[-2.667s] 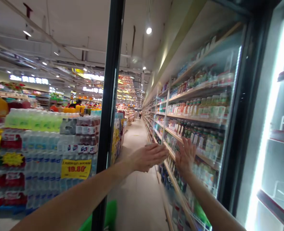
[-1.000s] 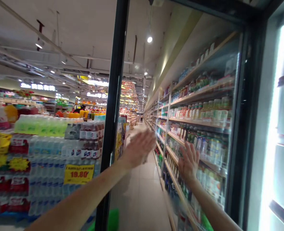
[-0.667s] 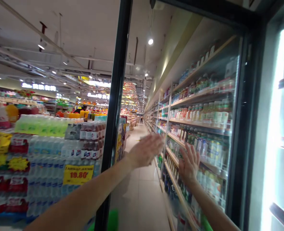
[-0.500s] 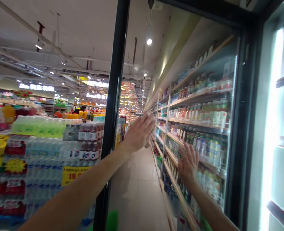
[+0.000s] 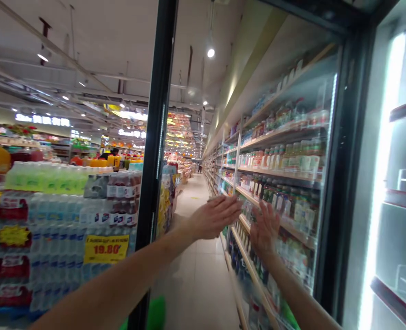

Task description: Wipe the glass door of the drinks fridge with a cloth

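At the near edge of the view, two bare forearms reach forward to a glass door [image 5: 247,151] that stands swung out from a lit cooler. The left hand [image 5: 214,218] is open and flat, fingers close together and pointing to the right, and holds nothing. The right hand [image 5: 265,229] is just beside it, wide open with fingers spread upward, also empty. Both palms appear to lie against the near face of the pane. That would suit a smooth sheet with nothing to grasp at this height, where only a flat palm finds purchase. The door's dark frame [image 5: 156,137] runs from top to bottom at the left of the hands. At the right, the cooler [image 5: 378,183] shows a bright light strip and red-edged shelves [image 5: 404,199], with little that can be made out on them. Low between the forearms a green shape [image 5: 158,315] shows through the glass, too blurred to name.

Beyond the frame on the left stand stacked packs of bottled water [image 5: 58,215], with a yellow price sign [image 5: 106,248] facing the aisle where passers-by can read it. Through the pane, long wall shelves of bottled drinks [image 5: 282,160] run along the tiled aisle [image 5: 196,197] under ceiling lamps [image 5: 210,52].
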A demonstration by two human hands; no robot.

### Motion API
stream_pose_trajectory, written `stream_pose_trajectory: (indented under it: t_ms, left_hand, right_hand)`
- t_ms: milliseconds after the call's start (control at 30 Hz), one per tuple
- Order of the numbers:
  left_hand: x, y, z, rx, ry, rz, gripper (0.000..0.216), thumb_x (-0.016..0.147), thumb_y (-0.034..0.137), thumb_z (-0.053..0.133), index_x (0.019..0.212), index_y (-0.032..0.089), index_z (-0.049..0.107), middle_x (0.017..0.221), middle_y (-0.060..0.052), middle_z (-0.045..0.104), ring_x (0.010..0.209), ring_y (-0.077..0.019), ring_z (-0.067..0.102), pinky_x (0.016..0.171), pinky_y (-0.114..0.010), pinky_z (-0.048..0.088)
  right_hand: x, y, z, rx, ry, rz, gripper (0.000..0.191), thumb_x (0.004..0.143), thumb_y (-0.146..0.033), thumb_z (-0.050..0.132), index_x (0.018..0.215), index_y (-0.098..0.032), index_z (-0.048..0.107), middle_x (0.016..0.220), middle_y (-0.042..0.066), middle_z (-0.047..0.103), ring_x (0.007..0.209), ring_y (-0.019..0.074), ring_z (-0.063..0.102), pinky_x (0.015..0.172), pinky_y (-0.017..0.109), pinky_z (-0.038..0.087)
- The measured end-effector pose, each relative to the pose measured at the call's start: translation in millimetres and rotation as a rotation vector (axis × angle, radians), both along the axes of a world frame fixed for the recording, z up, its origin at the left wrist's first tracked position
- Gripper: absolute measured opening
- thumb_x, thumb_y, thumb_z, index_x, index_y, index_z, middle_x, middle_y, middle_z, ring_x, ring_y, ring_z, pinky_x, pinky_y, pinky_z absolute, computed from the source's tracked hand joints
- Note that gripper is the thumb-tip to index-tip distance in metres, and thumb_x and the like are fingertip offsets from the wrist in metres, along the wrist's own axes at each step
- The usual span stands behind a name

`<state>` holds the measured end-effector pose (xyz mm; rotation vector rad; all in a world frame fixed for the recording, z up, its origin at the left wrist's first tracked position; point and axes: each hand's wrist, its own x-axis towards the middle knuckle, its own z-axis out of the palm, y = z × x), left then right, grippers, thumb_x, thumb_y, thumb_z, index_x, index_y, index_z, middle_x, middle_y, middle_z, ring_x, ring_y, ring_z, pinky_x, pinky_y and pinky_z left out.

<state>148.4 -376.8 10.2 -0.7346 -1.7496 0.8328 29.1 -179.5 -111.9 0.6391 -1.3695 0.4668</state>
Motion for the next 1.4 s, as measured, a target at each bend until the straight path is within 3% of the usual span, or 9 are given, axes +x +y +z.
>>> stream_pose_trajectory:
  t_ms: [167,333,533,700,800,1000,1100,1267,1400]
  left_hand:
    - [1,4,5.5,0.422,0.177,0.068,0.046,0.091,0.023,0.035,0.135,0.009,0.034,0.144,-0.014,0.033,0.137,-0.0281,0.020,0.109,-0.045,0.025]
    - [-4,16,-22.4,-0.045,-0.084,-0.024,0.043,0.090,0.024,0.038,0.132,0.016,0.041,0.144,-0.007,0.037,0.134,-0.0218,0.030,0.110,-0.036,0.025]
    - [-5,10,24.7,0.407,0.094,0.065,0.049,0.091,0.022,0.033,0.138,0.012,0.029,0.146,-0.012,0.030,0.137,-0.0265,0.021,0.111,-0.048,0.019]
    - [-2,14,-19.6,0.085,-0.065,0.013,0.047,0.088,0.027,0.040,0.134,0.017,0.038,0.145,-0.005,0.034,0.136,-0.0203,0.024,0.112,-0.036,0.021]
    - [-7,20,-39.0,0.211,0.038,0.023,0.049,0.089,0.029,0.039,0.136,0.016,0.035,0.146,-0.005,0.032,0.137,-0.0234,0.022,0.111,-0.041,0.020]
    - [-4,25,-28.5,0.484,0.158,-0.025,0.062,0.087,0.037,0.043,0.138,0.005,0.027,0.143,-0.016,0.034,0.138,-0.0245,0.017,0.111,-0.042,0.019]
    - [14,11,-41.7,0.588,0.143,0.018,0.073,0.083,0.048,0.046,0.139,0.006,0.025,0.142,-0.018,0.035,0.137,-0.0264,0.021,0.111,-0.047,0.014]
    - [30,-11,-64.1,0.641,0.266,-0.004,0.061,0.088,0.033,0.040,0.142,0.010,0.022,0.139,-0.016,0.041,0.136,-0.0231,0.024,0.111,-0.044,0.015]
    - [26,-13,-64.0,0.600,0.311,-0.001,0.060,0.088,0.024,0.041,0.142,0.012,0.021,0.138,-0.014,0.043,0.136,-0.0213,0.025,0.111,-0.042,0.017]
  right_hand:
    - [3,-1,0.4,-0.013,-0.013,0.004,0.053,0.084,-0.019,0.043,0.136,-0.027,0.035,0.142,0.008,0.041,0.136,0.0253,0.028,0.109,0.052,0.022]
    - [4,0,0.7,0.000,-0.024,-0.012,0.052,0.085,-0.019,0.043,0.136,-0.027,0.035,0.141,0.008,0.041,0.136,0.0250,0.028,0.109,0.051,0.021]
    - [4,-1,0.2,-0.016,-0.031,0.034,0.046,0.086,-0.020,0.041,0.132,-0.023,0.040,0.139,0.010,0.044,0.137,0.0238,0.027,0.110,0.050,0.019]
    - [3,1,1.2,-0.029,-0.053,0.102,0.046,0.087,-0.020,0.041,0.132,-0.023,0.041,0.137,0.010,0.046,0.136,0.0242,0.029,0.109,0.054,0.018]
    - [17,-6,6.4,-0.099,-0.079,0.294,0.047,0.088,-0.020,0.037,0.134,-0.026,0.038,0.139,0.008,0.044,0.135,0.0247,0.031,0.108,0.058,0.021]
    - [67,-47,25.9,-0.088,-0.223,0.795,0.046,0.091,-0.026,0.025,0.136,-0.021,0.036,0.136,0.009,0.046,0.127,0.0219,0.042,0.100,0.045,0.041]
    - [82,-66,41.1,-0.028,-0.255,0.693,0.047,0.091,-0.026,0.028,0.138,-0.021,0.033,0.131,0.010,0.049,0.124,0.0218,0.044,0.100,0.046,0.039]
    - [95,-96,68.6,-0.095,-0.131,0.350,0.039,0.085,-0.028,0.044,0.123,-0.024,0.052,0.123,0.011,0.047,0.113,0.0251,0.046,0.096,0.049,0.036]
    - [52,-57,72.5,-0.097,-0.051,0.202,0.034,0.085,-0.026,0.045,0.117,-0.023,0.057,0.134,0.012,0.041,0.124,0.0269,0.040,0.102,0.052,0.029]
